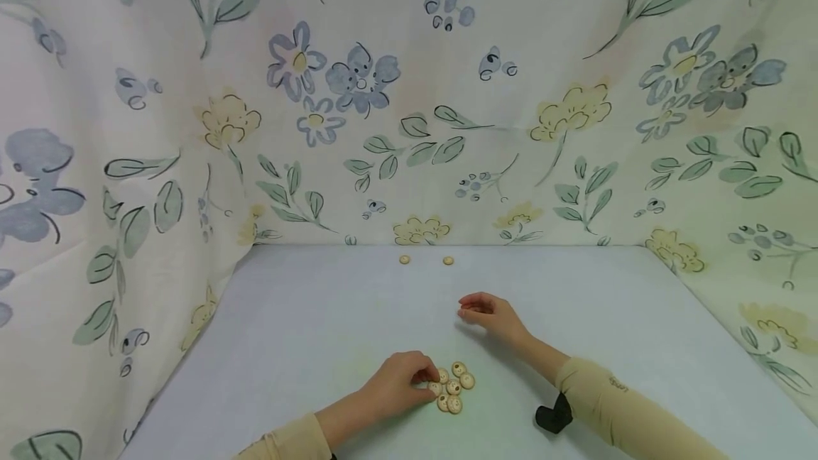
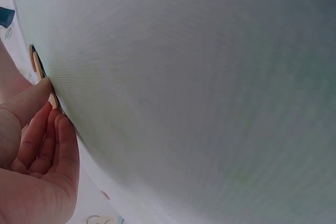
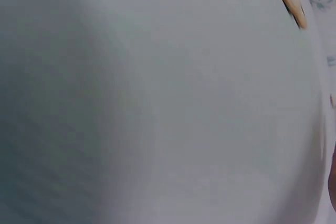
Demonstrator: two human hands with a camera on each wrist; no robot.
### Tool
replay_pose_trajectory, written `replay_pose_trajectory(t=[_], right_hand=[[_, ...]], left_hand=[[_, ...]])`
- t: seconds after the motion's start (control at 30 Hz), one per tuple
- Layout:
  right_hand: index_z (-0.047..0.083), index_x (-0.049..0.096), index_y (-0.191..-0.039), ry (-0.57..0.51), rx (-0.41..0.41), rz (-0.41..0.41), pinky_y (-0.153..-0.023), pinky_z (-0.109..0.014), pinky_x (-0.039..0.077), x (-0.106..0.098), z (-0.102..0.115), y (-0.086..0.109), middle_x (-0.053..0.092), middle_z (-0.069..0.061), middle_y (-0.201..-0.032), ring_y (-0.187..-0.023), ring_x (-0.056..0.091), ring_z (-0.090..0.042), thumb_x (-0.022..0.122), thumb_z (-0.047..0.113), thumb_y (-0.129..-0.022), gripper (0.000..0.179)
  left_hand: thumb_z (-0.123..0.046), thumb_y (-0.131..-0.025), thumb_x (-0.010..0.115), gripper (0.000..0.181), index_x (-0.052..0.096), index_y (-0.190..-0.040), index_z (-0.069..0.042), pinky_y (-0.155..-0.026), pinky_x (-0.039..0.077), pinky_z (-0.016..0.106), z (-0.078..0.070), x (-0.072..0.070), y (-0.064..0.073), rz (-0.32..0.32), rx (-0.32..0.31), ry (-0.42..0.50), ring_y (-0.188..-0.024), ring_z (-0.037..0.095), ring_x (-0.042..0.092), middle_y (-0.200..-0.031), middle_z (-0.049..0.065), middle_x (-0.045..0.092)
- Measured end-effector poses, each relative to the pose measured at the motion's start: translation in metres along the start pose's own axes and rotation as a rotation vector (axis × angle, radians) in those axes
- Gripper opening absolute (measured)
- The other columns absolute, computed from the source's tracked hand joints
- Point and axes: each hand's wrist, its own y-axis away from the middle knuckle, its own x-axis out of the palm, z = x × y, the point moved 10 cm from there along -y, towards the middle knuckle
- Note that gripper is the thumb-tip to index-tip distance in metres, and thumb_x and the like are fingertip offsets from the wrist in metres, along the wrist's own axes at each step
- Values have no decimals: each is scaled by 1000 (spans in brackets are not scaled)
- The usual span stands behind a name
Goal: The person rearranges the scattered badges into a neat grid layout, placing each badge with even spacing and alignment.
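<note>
A cluster of discs (image 1: 454, 387) lies on the near part of the table (image 1: 307, 311), just right of its middle. The left hand (image 1: 397, 383) is at the cluster's left edge, touching the leftmost disc (image 1: 436, 389). Beyond the cluster and to its right is the right hand (image 1: 495, 314). Farther back, near the far edge, two discs (image 1: 449, 260) lie side by side, apart. Cloth (image 1: 486, 190) hangs behind, left and right.

Smooth discs (image 1: 454, 387) towards six o'clock look wooden; the surface (image 1: 307, 332) beneath them looks matt; the hanging (image 1: 447, 91) at twelve o'clock is matt cloth; the sleeve (image 1: 639, 407) at four o'clock, fabric.
</note>
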Motion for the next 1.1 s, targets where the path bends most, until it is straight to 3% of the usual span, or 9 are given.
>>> replay_pose_trajectory(t=[0.5,0.87,1.1], right_hand=[[-6,63,-112,-64,-65,129,-76,-22,51,17,14,70,68,-6,-97,-86,63,-13,72,19,-89,34],[-7,62,-111,-140,-94,220,-76,-25,54,35,19,97,66,-19,-101,-86,64,-16,70,12,-90,30],[-5,63,-109,-142,-136,240,-76,-25,54,43,17,109,67,-13,-99,-85,64,-13,70,11,-89,26]], left_hand=[[-6,-80,78,16,69,-92,-11,-75,49,20,-1,0,-2,-11,22,-12,-82,4,57,-90,-6,64],[-5,-80,78,15,69,-91,-8,-74,50,22,-1,-2,-1,-16,16,-26,-82,5,58,-90,-4,65],[-6,-80,78,15,68,-91,-9,-74,49,22,1,0,-2,-11,12,-24,-81,6,57,-89,-5,64]])
